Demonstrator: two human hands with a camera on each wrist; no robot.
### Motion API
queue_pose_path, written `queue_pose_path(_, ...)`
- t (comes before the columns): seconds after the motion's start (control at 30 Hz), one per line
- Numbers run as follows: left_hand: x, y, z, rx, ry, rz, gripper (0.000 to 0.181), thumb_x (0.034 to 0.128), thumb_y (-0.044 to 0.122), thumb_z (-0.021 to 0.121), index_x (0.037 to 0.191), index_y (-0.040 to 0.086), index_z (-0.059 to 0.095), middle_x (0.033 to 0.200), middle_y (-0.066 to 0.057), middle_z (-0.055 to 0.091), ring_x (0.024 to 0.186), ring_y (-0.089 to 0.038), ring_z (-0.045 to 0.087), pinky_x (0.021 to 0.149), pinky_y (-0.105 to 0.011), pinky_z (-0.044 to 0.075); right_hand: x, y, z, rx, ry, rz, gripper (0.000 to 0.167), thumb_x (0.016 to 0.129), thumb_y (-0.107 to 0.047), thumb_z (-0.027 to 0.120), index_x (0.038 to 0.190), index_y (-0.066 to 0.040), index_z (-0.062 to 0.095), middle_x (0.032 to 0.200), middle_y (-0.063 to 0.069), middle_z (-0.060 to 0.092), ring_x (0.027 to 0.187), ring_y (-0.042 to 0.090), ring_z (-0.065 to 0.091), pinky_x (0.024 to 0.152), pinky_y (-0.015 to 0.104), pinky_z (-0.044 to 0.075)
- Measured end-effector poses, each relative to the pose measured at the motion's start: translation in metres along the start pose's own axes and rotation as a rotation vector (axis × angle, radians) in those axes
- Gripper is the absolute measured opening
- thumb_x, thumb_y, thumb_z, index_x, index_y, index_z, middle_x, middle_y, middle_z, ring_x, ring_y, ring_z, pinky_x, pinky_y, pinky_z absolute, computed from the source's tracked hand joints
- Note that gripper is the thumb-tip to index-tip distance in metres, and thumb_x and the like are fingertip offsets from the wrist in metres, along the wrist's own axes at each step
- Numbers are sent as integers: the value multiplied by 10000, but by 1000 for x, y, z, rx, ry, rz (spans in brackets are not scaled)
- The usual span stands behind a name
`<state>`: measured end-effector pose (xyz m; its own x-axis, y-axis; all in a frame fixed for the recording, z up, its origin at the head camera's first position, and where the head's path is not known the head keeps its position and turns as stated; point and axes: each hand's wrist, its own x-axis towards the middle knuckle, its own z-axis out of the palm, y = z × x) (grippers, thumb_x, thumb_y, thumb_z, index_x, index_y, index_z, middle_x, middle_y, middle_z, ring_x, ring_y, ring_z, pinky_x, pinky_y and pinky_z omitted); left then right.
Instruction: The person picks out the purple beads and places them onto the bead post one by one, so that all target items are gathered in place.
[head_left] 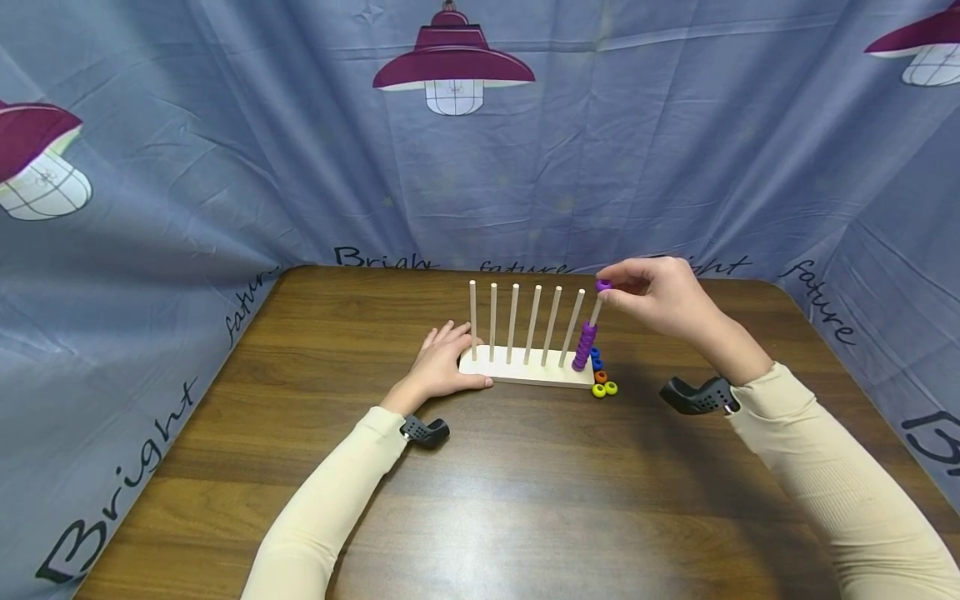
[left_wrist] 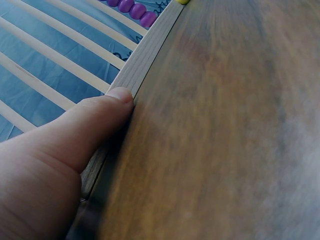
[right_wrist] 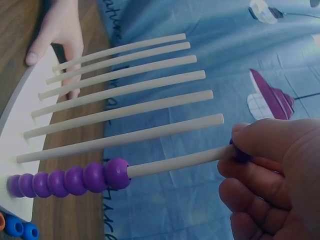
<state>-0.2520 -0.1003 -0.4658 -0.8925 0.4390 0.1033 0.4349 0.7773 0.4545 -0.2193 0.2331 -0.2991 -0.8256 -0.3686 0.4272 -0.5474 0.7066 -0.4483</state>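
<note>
A pale wooden bead rack (head_left: 525, 369) stands on the table, with a row of several upright pegs. The left hand (head_left: 442, 367) holds the rack's left end, its thumb along the front edge and fingers at the back. In the left wrist view the thumb (left_wrist: 95, 117) presses the wooden edge. The right hand (head_left: 663, 300) pinches a purple bead (head_left: 603, 285) between thumb and fingers at the top of the rightmost peg (right_wrist: 180, 163). Lower on that peg sits a stack of several purple beads (right_wrist: 75, 181). The other pegs carry no beads.
By the rack's right end lie loose beads: blue beads (head_left: 596, 358), an orange bead (head_left: 601, 377) and yellow beads (head_left: 598, 390). The brown wooden table (head_left: 540, 483) is bordered at the back and sides by a blue printed curtain (head_left: 300, 150).
</note>
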Motion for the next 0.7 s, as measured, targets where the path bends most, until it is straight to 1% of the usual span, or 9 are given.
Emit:
queue_pose_path(0.33, 0, -1, 1, -1, -1, -2, 712, 764, 579, 795, 1337, 187, 637, 1637, -132, 389, 1571, -396, 224, 1292, -586, 111, -2, 3, 1, 1, -30, 18, 177, 879, -111, 777, 1046, -53, 789, 920, 112, 799, 706, -88, 606, 629, 92, 489)
queue_pose_path(0.57, 0, -1, 2, 0, -1, -1, 709, 763, 578, 794, 1334, 189, 638, 1639, -127, 386, 1572, -395, 221, 1293, -582, 108, -3, 6, 3, 8, -34, 24, 193, 872, -116, 791, 1053, -49, 794, 925, 125, 799, 709, -100, 607, 622, 92, 494)
queue_pose_path(0.7, 0, -1, 2, -1, -1, 2, 708, 766, 576, 794, 1335, 184, 638, 1639, -128, 387, 1573, -395, 218, 1292, -586, 110, -3, 7, 4, 14, -35, 29, 204, 860, -132, 806, 1044, -44, 796, 913, 138, 797, 695, -111, 592, 604, 76, 473)
